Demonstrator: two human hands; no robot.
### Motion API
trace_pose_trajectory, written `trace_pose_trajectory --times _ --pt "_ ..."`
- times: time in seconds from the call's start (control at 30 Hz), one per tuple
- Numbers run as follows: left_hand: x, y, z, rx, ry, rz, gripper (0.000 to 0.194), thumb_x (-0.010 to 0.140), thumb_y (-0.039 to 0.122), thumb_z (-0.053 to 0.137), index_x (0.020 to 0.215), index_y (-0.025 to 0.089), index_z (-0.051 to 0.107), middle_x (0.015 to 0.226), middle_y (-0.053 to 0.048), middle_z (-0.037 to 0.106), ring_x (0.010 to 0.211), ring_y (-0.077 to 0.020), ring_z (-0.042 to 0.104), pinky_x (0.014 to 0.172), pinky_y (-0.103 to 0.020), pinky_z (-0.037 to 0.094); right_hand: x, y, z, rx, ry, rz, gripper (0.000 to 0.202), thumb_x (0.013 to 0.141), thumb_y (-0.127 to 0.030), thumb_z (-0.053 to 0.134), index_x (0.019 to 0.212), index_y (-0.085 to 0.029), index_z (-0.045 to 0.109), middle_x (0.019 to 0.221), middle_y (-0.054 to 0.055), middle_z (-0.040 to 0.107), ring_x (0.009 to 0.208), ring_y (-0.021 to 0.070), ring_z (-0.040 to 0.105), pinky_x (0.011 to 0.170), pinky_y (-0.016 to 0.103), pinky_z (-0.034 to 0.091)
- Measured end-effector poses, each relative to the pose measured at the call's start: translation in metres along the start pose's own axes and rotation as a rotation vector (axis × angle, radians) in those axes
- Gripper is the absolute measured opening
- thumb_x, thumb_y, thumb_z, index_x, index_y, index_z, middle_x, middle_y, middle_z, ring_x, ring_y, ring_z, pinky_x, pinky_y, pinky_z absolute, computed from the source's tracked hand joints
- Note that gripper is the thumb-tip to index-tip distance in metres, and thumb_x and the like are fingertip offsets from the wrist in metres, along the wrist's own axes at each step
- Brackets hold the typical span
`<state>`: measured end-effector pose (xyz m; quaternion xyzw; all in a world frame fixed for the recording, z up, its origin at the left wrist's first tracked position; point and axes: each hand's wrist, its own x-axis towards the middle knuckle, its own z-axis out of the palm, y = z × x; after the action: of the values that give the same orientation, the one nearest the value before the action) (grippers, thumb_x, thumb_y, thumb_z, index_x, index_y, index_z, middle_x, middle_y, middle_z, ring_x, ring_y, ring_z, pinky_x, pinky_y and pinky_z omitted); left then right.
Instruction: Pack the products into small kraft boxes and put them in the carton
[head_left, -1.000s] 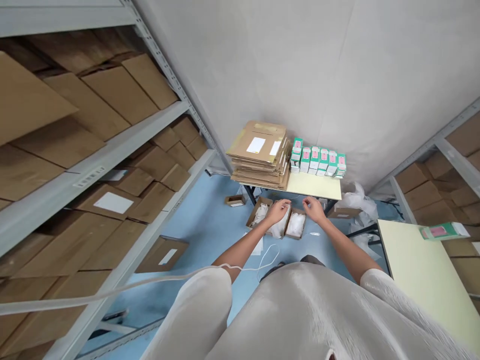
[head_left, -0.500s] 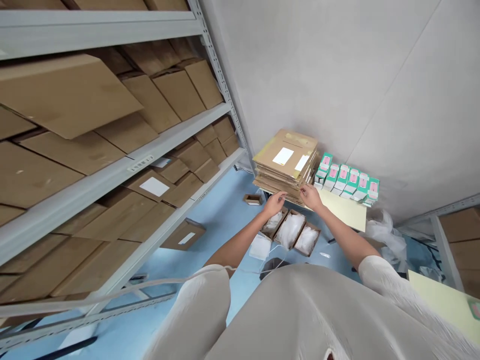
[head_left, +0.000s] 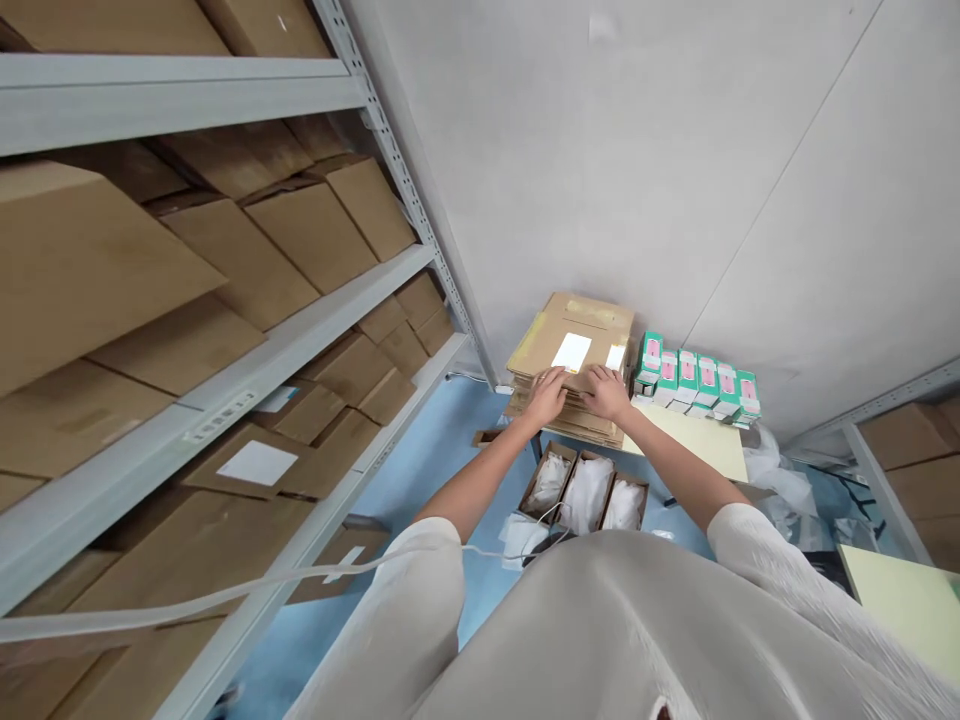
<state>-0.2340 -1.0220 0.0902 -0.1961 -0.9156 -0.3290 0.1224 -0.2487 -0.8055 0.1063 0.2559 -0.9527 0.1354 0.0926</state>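
Note:
A stack of flattened cardboard boxes (head_left: 592, 425) rests on a pale table against the wall. The top flattened cardboard box (head_left: 536, 345) carries a white label (head_left: 572, 352) and a second, partly covered one near its right side. Along its near edge, my left hand (head_left: 547, 394) has its fingers bent over the top face, left of the middle. My right hand (head_left: 604, 391) grips the same edge a short way to the right, just below the second label. Both thumbs point inward and are partly hidden.
Green and white boxes (head_left: 705, 382) stand in a row on the pale tabletop (head_left: 697, 435). Below are open cartons of white plastic bags (head_left: 589, 495). Tall shelving (head_left: 345, 300) full of cardboard boxes lines the left. A white cable (head_left: 300, 572) crosses in front of me.
Both hands have risen from the stack's lower front to the near edge of the top flattened box, fingers now over it. My view has shifted, so the stack sits lower.

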Motion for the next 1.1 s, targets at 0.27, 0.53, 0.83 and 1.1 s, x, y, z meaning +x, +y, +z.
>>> trace_pose_trajectory --times 0.27,0.53,0.83,1.1 --pt "0.025 -0.037 -0.02 0.012 -0.151 0.152 0.053 0.091 0.016 0.066 0.143 0.023 0.068 0.16 -0.015 0.057 0.154 -0.0349 0.046 0.134 -0.059 0.022 0.012 -0.012 0.01 -0.145 -0.059 0.102 0.061 0.097 -0.038 0.069 0.15 -0.014 0.055 0.152 0.025 0.058 0.141 0.0404 0.049 0.116 0.055 0.035" --pt "0.037 -0.037 -0.029 -0.074 -0.152 0.26 0.049 0.097 0.014 0.055 0.143 0.027 0.068 0.158 -0.013 0.061 0.155 -0.0319 0.047 0.136 -0.058 0.018 0.012 -0.021 -0.009 -0.178 -0.032 0.07 0.057 0.1 -0.033 0.059 0.154 -0.015 0.057 0.155 0.022 0.058 0.139 0.0391 0.05 0.116 0.051 0.035" --pt "0.042 -0.022 -0.038 -0.073 -0.159 0.344 0.058 0.098 0.007 0.045 0.149 0.025 0.064 0.159 -0.013 0.061 0.156 -0.0311 0.046 0.135 -0.058 0.02 0.013 -0.032 -0.021 -0.195 0.055 0.067 0.06 0.104 -0.018 0.042 0.164 -0.015 0.047 0.161 0.02 0.055 0.146 0.0369 0.045 0.122 0.053 0.029" --pt "0.04 -0.006 -0.049 -0.069 -0.12 0.343 0.057 0.101 0.01 0.043 0.153 0.023 0.062 0.16 -0.014 0.06 0.157 -0.0295 0.045 0.136 -0.057 0.02 -0.006 -0.031 -0.034 -0.172 0.094 0.077 0.059 0.107 -0.016 0.038 0.166 -0.021 0.044 0.166 0.015 0.052 0.15 0.0341 0.044 0.124 0.053 0.026"
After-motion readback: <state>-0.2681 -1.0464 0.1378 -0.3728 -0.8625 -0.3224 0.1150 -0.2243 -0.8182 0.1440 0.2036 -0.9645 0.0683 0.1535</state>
